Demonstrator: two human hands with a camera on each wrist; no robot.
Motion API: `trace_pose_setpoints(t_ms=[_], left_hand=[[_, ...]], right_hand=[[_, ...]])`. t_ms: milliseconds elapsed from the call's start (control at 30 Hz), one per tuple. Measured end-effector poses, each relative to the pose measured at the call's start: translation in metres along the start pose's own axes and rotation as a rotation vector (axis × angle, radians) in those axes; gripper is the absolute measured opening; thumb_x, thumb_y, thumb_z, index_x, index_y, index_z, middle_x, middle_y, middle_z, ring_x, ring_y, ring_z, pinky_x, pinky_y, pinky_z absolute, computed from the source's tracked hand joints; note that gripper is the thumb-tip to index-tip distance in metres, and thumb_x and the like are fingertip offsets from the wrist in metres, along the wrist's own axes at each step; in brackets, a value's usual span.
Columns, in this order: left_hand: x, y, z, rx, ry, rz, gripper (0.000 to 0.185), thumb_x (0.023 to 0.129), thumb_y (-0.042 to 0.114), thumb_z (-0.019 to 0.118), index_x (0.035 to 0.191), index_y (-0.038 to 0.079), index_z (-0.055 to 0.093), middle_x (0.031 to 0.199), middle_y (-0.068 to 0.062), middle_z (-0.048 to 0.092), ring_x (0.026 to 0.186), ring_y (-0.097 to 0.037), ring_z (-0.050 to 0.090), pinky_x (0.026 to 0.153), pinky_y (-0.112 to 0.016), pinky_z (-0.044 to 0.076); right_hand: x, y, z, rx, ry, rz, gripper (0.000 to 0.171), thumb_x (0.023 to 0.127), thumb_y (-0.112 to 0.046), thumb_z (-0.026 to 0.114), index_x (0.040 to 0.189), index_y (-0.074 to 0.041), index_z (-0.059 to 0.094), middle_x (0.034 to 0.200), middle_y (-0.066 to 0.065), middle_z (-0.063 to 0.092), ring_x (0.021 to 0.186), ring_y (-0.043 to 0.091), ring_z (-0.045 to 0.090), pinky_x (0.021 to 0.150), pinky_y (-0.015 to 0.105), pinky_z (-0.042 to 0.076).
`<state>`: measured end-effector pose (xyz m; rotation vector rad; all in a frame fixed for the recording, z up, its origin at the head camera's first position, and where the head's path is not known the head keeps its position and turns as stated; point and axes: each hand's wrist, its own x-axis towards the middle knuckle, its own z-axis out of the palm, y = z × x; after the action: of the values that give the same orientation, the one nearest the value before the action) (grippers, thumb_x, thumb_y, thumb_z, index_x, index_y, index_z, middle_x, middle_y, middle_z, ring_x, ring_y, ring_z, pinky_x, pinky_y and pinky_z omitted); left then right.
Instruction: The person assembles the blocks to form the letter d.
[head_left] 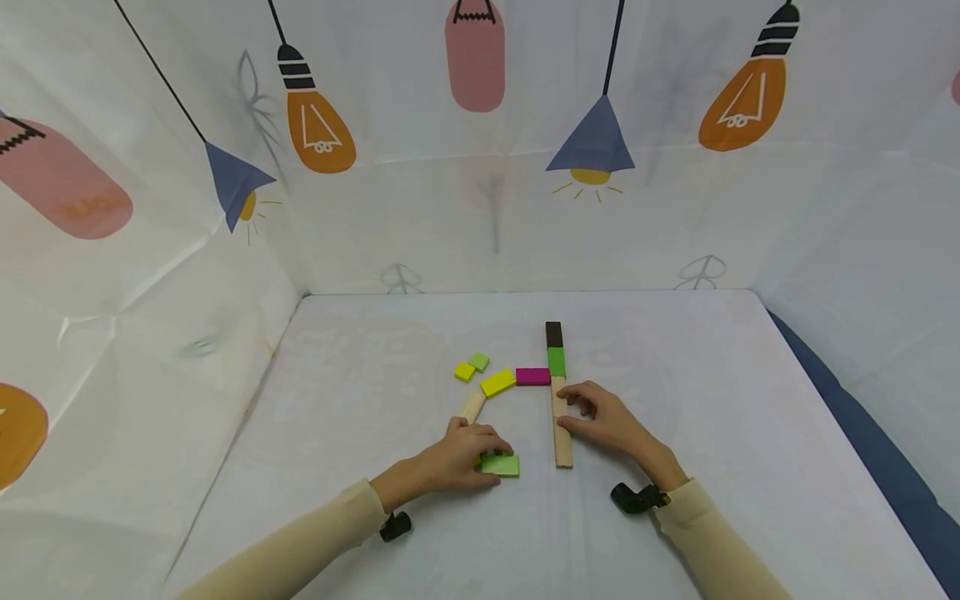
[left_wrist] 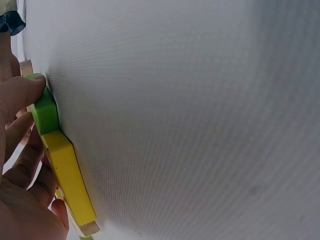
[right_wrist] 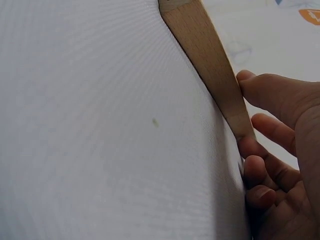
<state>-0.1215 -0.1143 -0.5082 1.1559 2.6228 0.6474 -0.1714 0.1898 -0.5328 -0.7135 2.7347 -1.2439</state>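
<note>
Light green block [head_left: 501, 466] is pinched between the thumb and fingers of my left hand [head_left: 453, 458], flat on the table. In the left wrist view a yellow block [left_wrist: 70, 177] meets its end, mostly covered by the hand in the head view. My right hand [head_left: 603, 421] touches the right side of a straight column with thumb and fingertips, at the plain wooden blocks [head_left: 562, 446]. Above these in the column lie a green block [head_left: 557, 362] and a black block [head_left: 553, 334]. From the column a magenta block [head_left: 532, 377], a yellow block [head_left: 498, 383] and a wooden block [head_left: 472, 406] curve left.
A small yellow block [head_left: 464, 372] and a small light green block [head_left: 479, 362] lie outside the curve at its upper left. White cloth covers the table [head_left: 360, 358]. Behind it hangs a white sheet [head_left: 420, 217] printed with lamps and bulbs.
</note>
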Motion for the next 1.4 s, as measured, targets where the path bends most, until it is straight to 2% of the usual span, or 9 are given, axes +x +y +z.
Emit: trace_pose_setpoints(t_ms=[467, 867, 1400], left_hand=[[0.0001, -0.0002, 0.0013, -0.012, -0.005, 0.002, 0.037, 0.082, 0.035, 0.076, 0.117, 0.027, 0.066, 0.110, 0.017, 0.064, 0.099, 0.004, 0.054, 0.085, -0.033, 0.026], [0.0008, 0.0006, -0.0004, -0.021, -0.013, 0.002, 0.038, 0.082, 0.035, 0.076, 0.118, 0.027, 0.065, 0.111, 0.017, 0.064, 0.099, 0.003, 0.054, 0.085, -0.033, 0.027], [0.0003, 0.0024, -0.0049, -0.032, -0.032, -0.025, 0.039, 0.083, 0.034, 0.075, 0.119, 0.027, 0.064, 0.109, 0.018, 0.063, 0.098, 0.003, 0.054, 0.092, -0.040, 0.030]], right_hand=[[0.0001, -0.0007, 0.0006, -0.003, 0.015, -0.036, 0.041, 0.082, -0.031, 0.077, 0.117, -0.013, 0.065, 0.101, -0.003, 0.062, 0.081, 0.013, 0.052, 0.069, 0.023, 0.045], [0.0004, 0.0018, 0.0003, 0.005, 0.005, -0.016, 0.042, 0.082, -0.033, 0.077, 0.118, -0.015, 0.064, 0.102, -0.005, 0.061, 0.082, 0.011, 0.052, 0.070, 0.023, 0.046], [0.0010, 0.0076, 0.0027, 0.014, 0.019, -0.042, 0.042, 0.081, -0.037, 0.077, 0.117, -0.018, 0.064, 0.100, -0.006, 0.061, 0.080, 0.009, 0.051, 0.068, 0.023, 0.044]])
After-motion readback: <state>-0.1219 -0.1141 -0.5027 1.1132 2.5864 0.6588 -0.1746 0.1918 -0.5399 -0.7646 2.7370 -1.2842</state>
